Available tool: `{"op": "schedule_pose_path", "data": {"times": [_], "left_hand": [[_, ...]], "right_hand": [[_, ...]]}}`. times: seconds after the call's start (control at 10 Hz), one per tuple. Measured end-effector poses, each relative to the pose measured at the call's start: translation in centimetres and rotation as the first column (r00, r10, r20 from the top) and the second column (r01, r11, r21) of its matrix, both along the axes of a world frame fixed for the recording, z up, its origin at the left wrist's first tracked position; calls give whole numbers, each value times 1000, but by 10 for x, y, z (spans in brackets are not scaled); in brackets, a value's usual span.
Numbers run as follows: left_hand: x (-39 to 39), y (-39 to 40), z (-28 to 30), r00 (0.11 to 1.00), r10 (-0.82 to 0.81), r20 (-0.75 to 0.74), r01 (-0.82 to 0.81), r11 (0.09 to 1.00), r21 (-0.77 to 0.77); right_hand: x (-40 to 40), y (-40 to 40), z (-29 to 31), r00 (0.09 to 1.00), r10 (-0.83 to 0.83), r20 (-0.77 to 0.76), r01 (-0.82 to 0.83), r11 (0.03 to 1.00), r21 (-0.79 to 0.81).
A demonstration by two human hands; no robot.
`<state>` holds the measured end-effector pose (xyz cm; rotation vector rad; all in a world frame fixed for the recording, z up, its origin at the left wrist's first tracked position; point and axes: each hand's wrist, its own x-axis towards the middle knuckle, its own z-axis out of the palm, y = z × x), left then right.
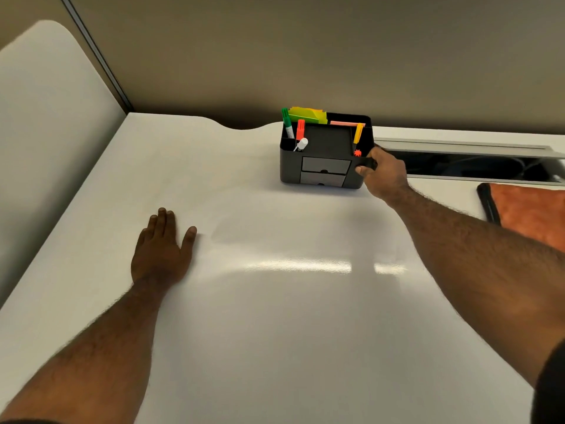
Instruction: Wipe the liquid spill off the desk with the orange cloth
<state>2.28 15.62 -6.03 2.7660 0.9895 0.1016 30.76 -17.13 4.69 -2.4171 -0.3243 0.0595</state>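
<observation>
The orange cloth [532, 214] with a black edge lies flat on the white desk [275, 332] at the far right, partly cut off by the frame. My right hand [383, 172] grips the right side of a black desk organizer [324, 154] at the back of the desk, thumb on its front corner. My left hand [162, 249] rests palm down on the desk at the left, fingers apart, holding nothing. A faint dull patch [244, 231] shows on the desk surface between the hands; I cannot tell whether it is liquid.
The organizer holds green, red and white markers, sticky notes and two small drawers. Behind the cloth an open cable tray [470, 163] runs along the desk's back edge. A grey partition [46, 117] stands at the left, a wall behind.
</observation>
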Motion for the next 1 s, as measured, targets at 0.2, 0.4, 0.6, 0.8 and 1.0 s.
{"op": "schedule_pose_path", "data": {"times": [0.2, 0.4, 0.6, 0.8, 1.0], "left_hand": [[0, 1, -1, 1000, 2, 2, -2, 1000, 11], [1, 3, -2, 1000, -1, -10, 1, 1000, 12], [3, 1, 3, 999, 8, -32, -9, 999, -41], [18, 4, 29, 982, 72, -172, -102, 979, -176], [37, -24, 60, 931, 0, -364, -60, 986, -155]], "right_hand": [[-7, 1, -8, 1000, 19, -8, -19, 1000, -4], [-23, 1, -8, 999, 46, -7, -46, 999, 8], [-31, -6, -8, 999, 54, -7, -54, 999, 5], [-49, -24, -5, 992, 114, -47, -108, 988, 106], [-79, -44, -1, 989, 103, -108, -96, 993, 65]]}}
